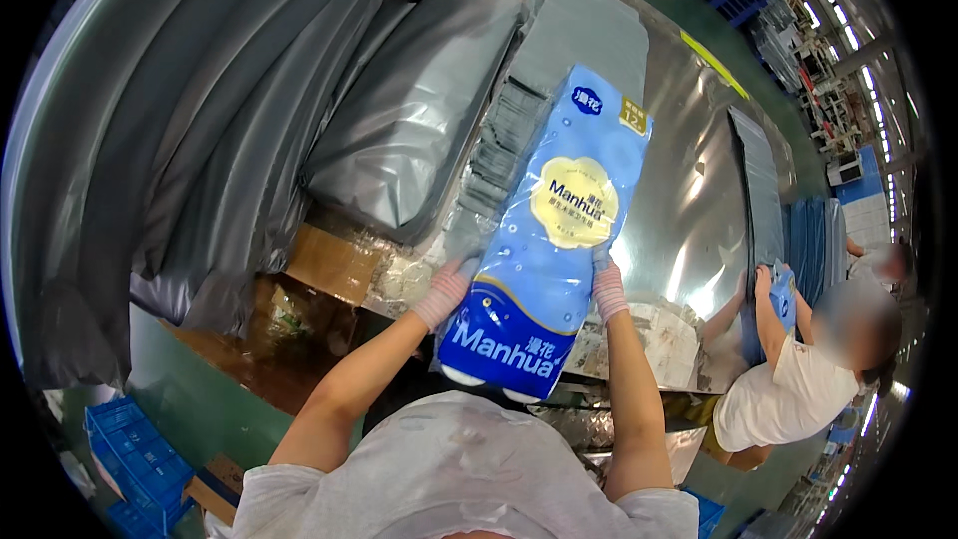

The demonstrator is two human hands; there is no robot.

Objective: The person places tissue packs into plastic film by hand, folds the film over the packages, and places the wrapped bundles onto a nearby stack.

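Between my two hands is a long, glossy, plastic-wrapped blue pack of what look like toilet paper rolls (pixel 559 284), with a pale yellow emblem in its middle. It slants away from my body, its near end close to my chest and its far end over a stack of flat grey plastic bags (pixel 594 30). My left hand (pixel 449 287) is closed against its left side, the fingertips partly hidden. On the opposite side my right hand (pixel 607 284) presses the edge, its fingers mostly out of sight. Both hands wear thin, light pinkish gloves.
Left of the bag stack lies a bulky grey plastic bundle (pixel 419 110), with large grey sheeting (pixel 210 120) beyond it. The shiny metal table (pixel 689 170) extends right, where a co-worker (pixel 798 379) handles a blue pack. Blue crates (pixel 135 449) stand lower left.
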